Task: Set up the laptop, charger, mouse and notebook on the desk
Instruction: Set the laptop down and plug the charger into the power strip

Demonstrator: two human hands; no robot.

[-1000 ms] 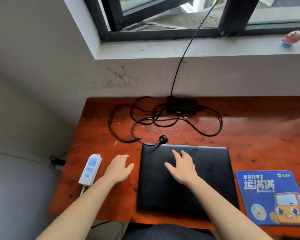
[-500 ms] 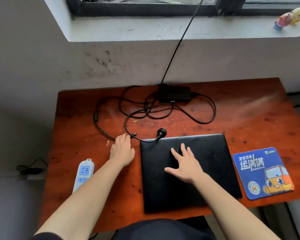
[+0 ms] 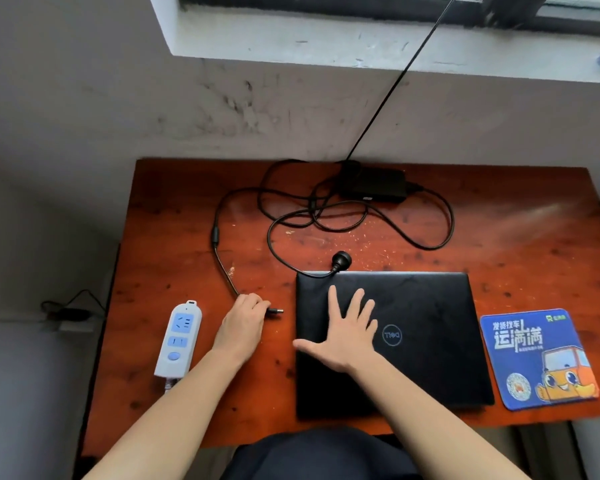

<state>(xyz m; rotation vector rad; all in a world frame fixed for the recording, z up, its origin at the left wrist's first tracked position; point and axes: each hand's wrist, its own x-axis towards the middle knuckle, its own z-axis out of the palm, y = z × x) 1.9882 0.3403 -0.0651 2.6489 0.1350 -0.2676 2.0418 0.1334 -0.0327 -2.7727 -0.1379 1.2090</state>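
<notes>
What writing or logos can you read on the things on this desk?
"DELL": round logo on the laptop lid, seen upside down.
"运满满": large characters on the blue mouse pad.
Smaller lines on the pad: too blurred to read.
Power strip: no legible text.

Closed black laptop lies flat beside tangled charger.

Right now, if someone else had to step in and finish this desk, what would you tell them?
Left hand grips the charger's barrel plug beside the laptop.
Right hand lies flat and open on the shut lid.
Charger brick sits at the desk's back, cable loose; its wall plug is not in the power strip.
Mouse pad is placed.
Left: connect the charger, open the laptop. No mouse or notebook in view.
</notes>
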